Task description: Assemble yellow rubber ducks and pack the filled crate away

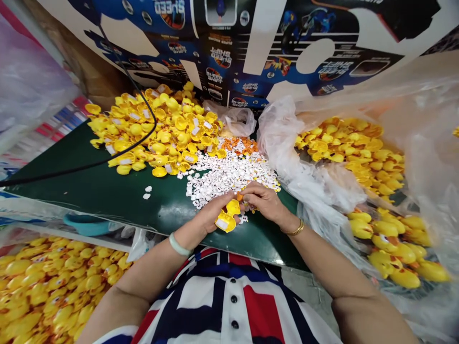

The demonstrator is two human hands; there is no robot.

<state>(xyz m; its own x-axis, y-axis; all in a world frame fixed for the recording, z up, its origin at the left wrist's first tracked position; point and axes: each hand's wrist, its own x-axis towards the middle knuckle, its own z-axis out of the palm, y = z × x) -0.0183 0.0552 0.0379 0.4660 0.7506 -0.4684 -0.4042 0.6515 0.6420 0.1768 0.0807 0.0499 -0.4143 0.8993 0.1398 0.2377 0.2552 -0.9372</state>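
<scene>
My left hand [214, 210] is closed around a yellow plastic duck shell [226, 220], its hollow side facing up and a white patch inside the lower part. The fingers of my right hand [264, 200] pinch at a small orange beak piece [239, 196] at the shell's upper edge. Whether that piece sits in the shell or only touches it, I cannot tell. Just beyond both hands spreads a heap of small white eye pieces [225, 174] with dark dots. Orange beak pieces [239, 144] lie at its far side.
Yellow duck shells [161, 126] are piled at the back left of the green table [89, 179], crossed by a black cable [122, 153]. A clear plastic bag [283, 138] with yellow parts [351, 143] stands right. Ducks [398, 243] lie lower right; more yellow parts [53, 286] fill the lower left.
</scene>
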